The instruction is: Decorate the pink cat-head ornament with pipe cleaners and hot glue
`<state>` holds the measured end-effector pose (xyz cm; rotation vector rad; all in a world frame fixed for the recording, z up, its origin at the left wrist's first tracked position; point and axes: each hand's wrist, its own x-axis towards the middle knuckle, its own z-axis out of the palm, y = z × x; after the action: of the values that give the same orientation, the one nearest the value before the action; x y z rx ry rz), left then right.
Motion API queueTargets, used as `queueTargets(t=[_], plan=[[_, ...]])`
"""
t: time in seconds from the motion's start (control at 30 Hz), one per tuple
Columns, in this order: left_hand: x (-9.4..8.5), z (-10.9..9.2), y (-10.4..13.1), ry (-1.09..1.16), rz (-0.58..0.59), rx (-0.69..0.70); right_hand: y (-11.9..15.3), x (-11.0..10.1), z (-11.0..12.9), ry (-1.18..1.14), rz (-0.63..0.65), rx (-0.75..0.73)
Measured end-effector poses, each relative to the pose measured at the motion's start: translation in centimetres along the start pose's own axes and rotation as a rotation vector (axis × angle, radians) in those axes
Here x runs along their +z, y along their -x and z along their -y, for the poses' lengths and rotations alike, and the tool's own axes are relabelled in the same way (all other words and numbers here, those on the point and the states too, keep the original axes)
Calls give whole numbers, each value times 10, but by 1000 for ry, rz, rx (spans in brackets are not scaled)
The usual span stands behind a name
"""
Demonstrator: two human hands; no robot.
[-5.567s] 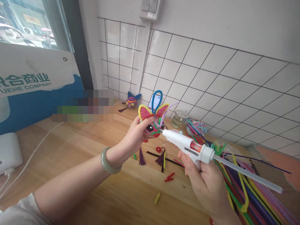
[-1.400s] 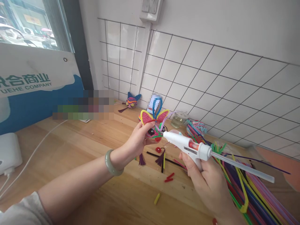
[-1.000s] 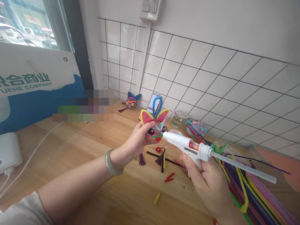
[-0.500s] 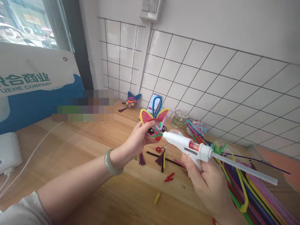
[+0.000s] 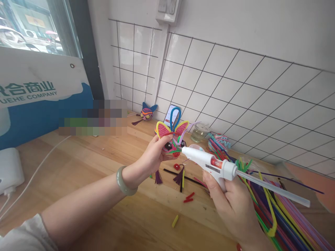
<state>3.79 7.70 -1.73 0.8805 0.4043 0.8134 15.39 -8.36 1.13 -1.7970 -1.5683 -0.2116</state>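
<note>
My left hand (image 5: 154,150) grips a colourful pipe-cleaner animal mask (image 5: 171,151) by its left side, thumb on the front. The mask has pink ears edged in yellow, dark round eyes, a blue loop (image 5: 180,114) on top and a lilac strand. In my right hand (image 5: 230,200) is a white glue gun (image 5: 206,161), with a long clear glue stick (image 5: 274,188) out of its back. The gun's nozzle tip is at the middle of the mask's face, between the eyes. Whether it touches is too small to tell.
A second mask (image 5: 147,112), a phone (image 5: 171,113) and a glass jar (image 5: 199,133) stand along the tiled wall. Many pipe cleaners (image 5: 288,216) lie at the right. Purple tassels (image 5: 179,178) and red cut pieces (image 5: 188,199) are below the hands. A white cable (image 5: 36,170) runs at left.
</note>
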Motion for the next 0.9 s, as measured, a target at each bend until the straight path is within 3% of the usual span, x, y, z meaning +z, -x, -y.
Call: queueTargets(t=[0.6, 0.9], plan=[[2, -2, 1, 9, 10, -18, -1, -2, 4, 49, -88, 3], [1, -5, 0, 18, -6, -35, 2, -6, -7, -334, 40, 201]])
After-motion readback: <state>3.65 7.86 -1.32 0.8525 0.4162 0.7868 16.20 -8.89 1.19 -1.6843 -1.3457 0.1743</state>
